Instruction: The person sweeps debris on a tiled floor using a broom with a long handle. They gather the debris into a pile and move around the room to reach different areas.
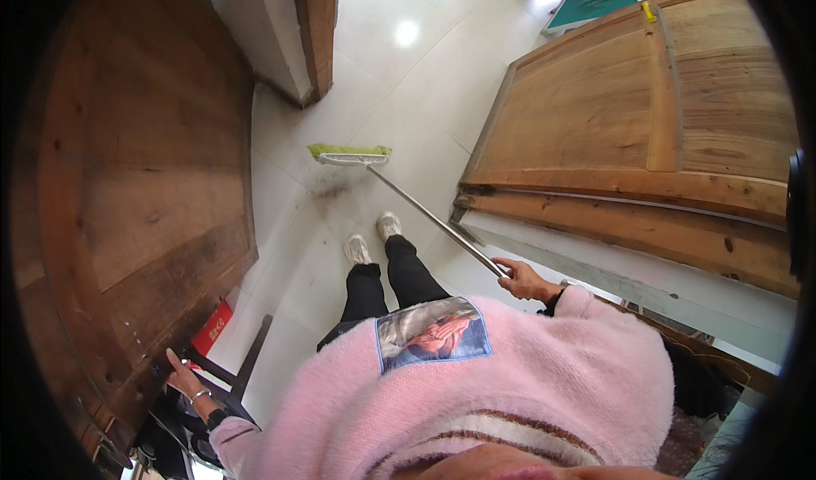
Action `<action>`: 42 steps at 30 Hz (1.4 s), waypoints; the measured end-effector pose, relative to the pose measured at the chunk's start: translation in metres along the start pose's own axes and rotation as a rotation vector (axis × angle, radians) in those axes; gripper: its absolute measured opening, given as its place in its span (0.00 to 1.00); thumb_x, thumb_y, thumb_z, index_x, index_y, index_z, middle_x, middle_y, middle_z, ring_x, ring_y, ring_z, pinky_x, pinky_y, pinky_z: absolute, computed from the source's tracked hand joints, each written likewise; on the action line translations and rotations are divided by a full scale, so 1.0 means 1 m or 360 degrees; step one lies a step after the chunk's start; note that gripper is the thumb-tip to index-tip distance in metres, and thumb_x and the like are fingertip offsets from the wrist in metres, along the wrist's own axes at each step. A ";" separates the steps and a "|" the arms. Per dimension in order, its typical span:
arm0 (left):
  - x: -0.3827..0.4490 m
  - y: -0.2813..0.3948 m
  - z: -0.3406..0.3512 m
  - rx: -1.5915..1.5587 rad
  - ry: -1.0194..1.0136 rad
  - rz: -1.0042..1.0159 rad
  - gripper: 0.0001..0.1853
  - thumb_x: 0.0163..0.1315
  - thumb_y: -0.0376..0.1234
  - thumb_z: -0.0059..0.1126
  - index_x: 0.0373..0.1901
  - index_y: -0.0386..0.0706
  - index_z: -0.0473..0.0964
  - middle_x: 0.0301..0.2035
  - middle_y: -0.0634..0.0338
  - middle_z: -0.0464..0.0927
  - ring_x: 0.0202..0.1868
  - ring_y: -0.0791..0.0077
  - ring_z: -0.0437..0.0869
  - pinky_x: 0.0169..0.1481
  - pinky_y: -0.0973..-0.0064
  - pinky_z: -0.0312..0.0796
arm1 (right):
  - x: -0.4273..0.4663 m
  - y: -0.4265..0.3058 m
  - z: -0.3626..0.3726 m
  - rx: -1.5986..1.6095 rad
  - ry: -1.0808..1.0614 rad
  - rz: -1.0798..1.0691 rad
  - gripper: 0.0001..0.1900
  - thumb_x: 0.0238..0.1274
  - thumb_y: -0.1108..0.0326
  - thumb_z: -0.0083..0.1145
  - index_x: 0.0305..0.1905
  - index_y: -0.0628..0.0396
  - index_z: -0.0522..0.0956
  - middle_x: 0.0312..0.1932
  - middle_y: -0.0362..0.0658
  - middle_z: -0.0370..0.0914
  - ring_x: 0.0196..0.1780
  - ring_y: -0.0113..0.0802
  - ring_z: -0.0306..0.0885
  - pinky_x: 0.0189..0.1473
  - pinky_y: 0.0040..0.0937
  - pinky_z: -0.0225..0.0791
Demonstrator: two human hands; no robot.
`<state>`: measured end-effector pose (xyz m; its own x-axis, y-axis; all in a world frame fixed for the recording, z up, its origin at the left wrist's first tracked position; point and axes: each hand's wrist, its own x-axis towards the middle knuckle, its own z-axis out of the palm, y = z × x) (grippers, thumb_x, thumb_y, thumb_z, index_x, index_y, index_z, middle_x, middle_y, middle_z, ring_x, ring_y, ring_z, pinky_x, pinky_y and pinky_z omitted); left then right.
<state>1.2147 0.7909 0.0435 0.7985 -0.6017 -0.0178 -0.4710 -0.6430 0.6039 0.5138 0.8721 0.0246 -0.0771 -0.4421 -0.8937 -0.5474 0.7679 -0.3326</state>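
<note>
My right hand (pixel 526 280) is closed around the upper end of a metal mop handle (pixel 440 223). The handle slants up and left to a flat mop head (pixel 354 159) with a yellow-green fringe, which lies on the pale tiled floor beyond my shoes. Dark smudges mark the tiles just on my side of the mop head. At lower left, my left hand (pixel 183 377), a bracelet at its wrist, touches the edge of a brown wooden door (pixel 172 186). Its index finger points up along the edge; the other fingers are partly hidden.
A second wooden door (pixel 580 110) stands at the right, with a yellow item (pixel 648 12) on its far edge. A wall end with wooden trim (pixel 317 33) juts in at the top. Below my left hand are a red box (pixel 212 328) and dark furniture legs (pixel 252 357). A green panel (pixel 593 7) lies beyond.
</note>
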 end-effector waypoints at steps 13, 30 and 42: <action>0.018 -0.047 0.025 -0.0161 -0.0621 -0.1280 0.22 0.57 0.40 0.53 0.51 0.40 0.65 0.36 0.53 0.77 0.35 0.64 0.80 0.29 0.68 0.68 | 0.140 -0.051 -0.092 0.0080 0.1001 -0.0966 0.24 0.45 0.70 0.52 0.53 0.58 0.69 0.34 0.53 0.77 0.37 0.40 0.77 0.40 0.34 0.68; -0.024 0.203 0.283 0.0113 -0.1234 -0.0654 0.14 0.57 0.37 0.53 0.44 0.43 0.69 0.34 0.59 0.77 0.28 0.72 0.79 0.23 0.78 0.70 | 0.288 -0.120 -0.254 -0.0562 0.0390 -0.0463 0.28 0.51 0.71 0.44 0.61 0.51 0.59 0.34 0.63 0.72 0.38 0.60 0.72 0.41 0.52 0.66; -0.020 0.180 0.244 0.0273 -0.0472 -0.0716 0.10 0.57 0.35 0.53 0.40 0.45 0.70 0.24 0.67 0.71 0.21 0.80 0.70 0.16 0.81 0.62 | 0.216 -0.142 -0.349 -0.0582 0.0397 -0.0741 0.24 0.47 0.72 0.49 0.55 0.52 0.68 0.31 0.57 0.75 0.37 0.57 0.73 0.40 0.45 0.68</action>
<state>1.0227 0.5711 -0.0421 0.8068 -0.3418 -0.4819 -0.1823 -0.9199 0.3472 0.2839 0.5055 -0.0164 0.0698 -0.8195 -0.5688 -0.8156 0.2814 -0.5056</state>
